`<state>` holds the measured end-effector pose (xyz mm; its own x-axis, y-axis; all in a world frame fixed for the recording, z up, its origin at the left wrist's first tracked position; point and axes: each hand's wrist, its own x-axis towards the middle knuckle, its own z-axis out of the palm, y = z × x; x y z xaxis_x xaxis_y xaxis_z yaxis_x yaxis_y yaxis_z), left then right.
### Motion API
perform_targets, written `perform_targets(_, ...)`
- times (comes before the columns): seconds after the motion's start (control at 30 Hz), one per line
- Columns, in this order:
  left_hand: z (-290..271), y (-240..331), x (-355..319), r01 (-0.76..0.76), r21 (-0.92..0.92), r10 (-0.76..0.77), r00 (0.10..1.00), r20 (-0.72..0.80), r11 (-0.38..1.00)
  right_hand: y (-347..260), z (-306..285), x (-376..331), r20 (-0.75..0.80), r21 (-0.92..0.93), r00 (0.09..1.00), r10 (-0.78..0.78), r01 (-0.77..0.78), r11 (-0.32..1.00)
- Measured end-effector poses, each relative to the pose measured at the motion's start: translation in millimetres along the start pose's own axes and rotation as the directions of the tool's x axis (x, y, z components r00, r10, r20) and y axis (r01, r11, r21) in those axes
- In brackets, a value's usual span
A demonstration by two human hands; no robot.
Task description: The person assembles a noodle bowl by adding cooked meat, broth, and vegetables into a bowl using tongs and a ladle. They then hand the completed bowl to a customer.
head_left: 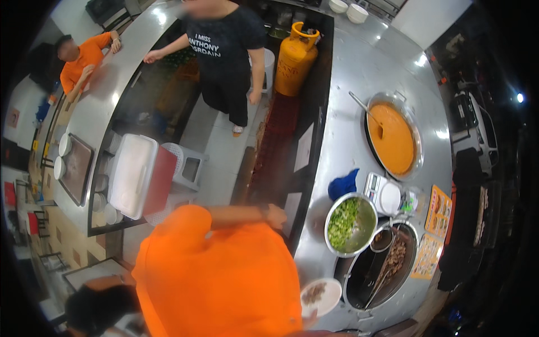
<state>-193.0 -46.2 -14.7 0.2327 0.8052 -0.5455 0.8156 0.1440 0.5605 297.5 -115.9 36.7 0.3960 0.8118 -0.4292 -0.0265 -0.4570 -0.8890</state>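
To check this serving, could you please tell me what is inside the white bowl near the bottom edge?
The white bowl holds small brown, meat-like pieces, with bare white surface to their right; whatever lies beneath them is covered.

Bright, whitish lighting leaves glare spots on the steel counter [365, 62]. The far right is dark, with one small, glowing lamp [520, 98]. The orange shirt [219, 281] in the foreground looks soft and blurred. Straight edges bend through the fisheye lens, and the picture's corners fade to black.
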Motion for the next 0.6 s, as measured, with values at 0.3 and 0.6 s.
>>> perform_targets(0.3, -124, -90, -33, -0.019, -0.402, -0.098, 0.959, -0.268, 0.916, -188, 7, -35, 0.008, -0.219, 0.98, -0.196, 0.193, 0.956)
perform_targets(0.6, -157, -118, -51, -0.081, -0.754, -0.218, 0.933, -0.288, 0.651, -185, 362, 45, 0.46, 0.129, 0.876, -0.144, 0.094, 0.987)
